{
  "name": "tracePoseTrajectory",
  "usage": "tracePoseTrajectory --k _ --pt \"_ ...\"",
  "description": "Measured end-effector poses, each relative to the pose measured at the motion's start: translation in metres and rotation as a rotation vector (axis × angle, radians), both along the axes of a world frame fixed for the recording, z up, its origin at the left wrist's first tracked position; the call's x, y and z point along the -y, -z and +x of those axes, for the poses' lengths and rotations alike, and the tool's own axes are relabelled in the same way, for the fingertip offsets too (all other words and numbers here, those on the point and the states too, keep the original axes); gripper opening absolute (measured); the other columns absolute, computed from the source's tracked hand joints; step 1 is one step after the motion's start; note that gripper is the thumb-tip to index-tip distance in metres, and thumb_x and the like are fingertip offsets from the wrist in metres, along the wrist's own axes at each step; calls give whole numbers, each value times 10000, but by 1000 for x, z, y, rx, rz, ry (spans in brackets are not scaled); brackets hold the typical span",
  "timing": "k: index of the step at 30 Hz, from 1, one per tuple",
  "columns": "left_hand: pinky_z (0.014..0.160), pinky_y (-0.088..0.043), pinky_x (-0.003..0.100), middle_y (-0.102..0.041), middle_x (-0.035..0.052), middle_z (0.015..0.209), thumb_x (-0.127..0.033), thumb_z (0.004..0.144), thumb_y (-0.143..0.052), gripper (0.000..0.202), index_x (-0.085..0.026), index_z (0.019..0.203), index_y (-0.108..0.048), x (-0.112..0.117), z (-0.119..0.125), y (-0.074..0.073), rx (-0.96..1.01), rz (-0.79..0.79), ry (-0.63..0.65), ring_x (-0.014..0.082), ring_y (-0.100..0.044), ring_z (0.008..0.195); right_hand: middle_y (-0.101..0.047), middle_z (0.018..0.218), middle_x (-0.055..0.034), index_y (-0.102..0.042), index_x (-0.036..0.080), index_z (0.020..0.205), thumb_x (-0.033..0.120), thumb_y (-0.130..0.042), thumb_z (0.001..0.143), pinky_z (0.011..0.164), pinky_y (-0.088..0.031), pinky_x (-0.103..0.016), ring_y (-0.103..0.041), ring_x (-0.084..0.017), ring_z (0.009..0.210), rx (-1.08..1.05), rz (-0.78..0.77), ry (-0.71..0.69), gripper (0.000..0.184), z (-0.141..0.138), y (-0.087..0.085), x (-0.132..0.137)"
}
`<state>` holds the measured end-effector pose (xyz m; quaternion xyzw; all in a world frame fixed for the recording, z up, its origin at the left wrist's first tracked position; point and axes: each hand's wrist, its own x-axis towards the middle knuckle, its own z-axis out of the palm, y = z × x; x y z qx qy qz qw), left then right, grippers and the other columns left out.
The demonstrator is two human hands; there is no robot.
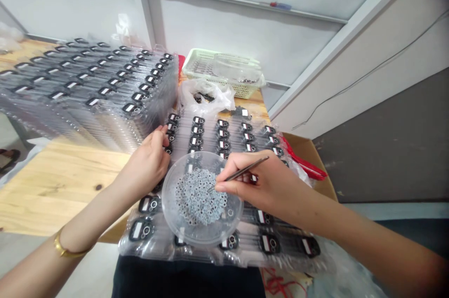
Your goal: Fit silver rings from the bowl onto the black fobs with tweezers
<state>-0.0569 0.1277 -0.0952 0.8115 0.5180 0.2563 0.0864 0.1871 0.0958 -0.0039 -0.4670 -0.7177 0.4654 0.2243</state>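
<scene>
Tweezers of thin dark metal (245, 169) are pinched in the right hand (261, 188), above grey metal washers (198, 197) heaped in a round clear plastic dish (233, 228) at lower centre. Beside it, the left hand (145, 162) curls loosely, holding nothing visible, against a clear plastic tray of black devices (210, 136).

A thin, polished gold bangle (66, 244) circles my left wrist, just above my left hand (145, 160). My left forearm (42, 265), right forearm (365, 237) and right hand (252, 181) are bare. At the bottom of my view is my plain black garment (185, 279).
</scene>
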Motion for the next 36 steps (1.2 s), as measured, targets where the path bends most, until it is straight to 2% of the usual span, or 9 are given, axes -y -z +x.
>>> tracePoseTrajectory --k 13,16,20,24,28,31,36 --pt "1043 -443 583 -595 260 1206 -234 856 -326 61 -225 916 -323 0 -1 1 22 -4 -6 317 -463 1350 -677 685 29 -689 191 694 160 -700 784 556 -415 -214 -571 -86 623 -2 46 -65 97 2 3 0" --pt "1055 -440 572 -588 243 1246 -224 847 -345 84 -227 931 -341 0 -1 2 39 0 -11 299 -462 1353 -658 654 33 -679 197 685 168 -706 775 540 -413 -223 -563 -90 600 -4 27 -27 99 1 2 0" --pt "1042 -443 594 -580 275 1258 -216 849 -342 72 -223 921 -341 0 -1 0 24 -14 -17 324 -460 1353 -608 620 39 -650 206 680 193 -678 799 468 -383 -235 -525 -81 508 -90 0 24 123 3 -6 -3" --pt "1011 -472 596 -628 255 1174 -200 846 -341 68 -235 899 -319 0 0 -3 23 -23 -11 323 -452 1361 -536 548 33 -607 205 660 235 -656 831 455 -375 -254 -475 -91 470 -167 31 173 181 5 -9 -27" --pt "1008 -477 593 -606 269 1221 -202 854 -347 59 -230 902 -329 0 0 -3 12 -15 2 331 -447 1365 -525 559 18 -606 186 697 295 -654 849 517 -404 -275 -482 -112 526 -262 82 249 193 1 11 -68" --pt "1001 -481 598 -585 288 1245 -195 867 -349 71 -215 935 -349 0 -2 -2 7 -6 11 341 -453 1357 -544 596 -2 -591 179 683 256 -648 842 566 -431 -293 -501 -125 569 -201 67 301 185 -6 31 -93" --pt "1001 -489 590 -604 254 1204 -166 871 -352 99 -204 960 -375 0 -1 0 4 22 -1 328 -503 1313 -529 620 -6 -563 180 680 205 -613 839 573 -422 -302 -508 -134 586 -135 90 288 168 -13 46 -108"
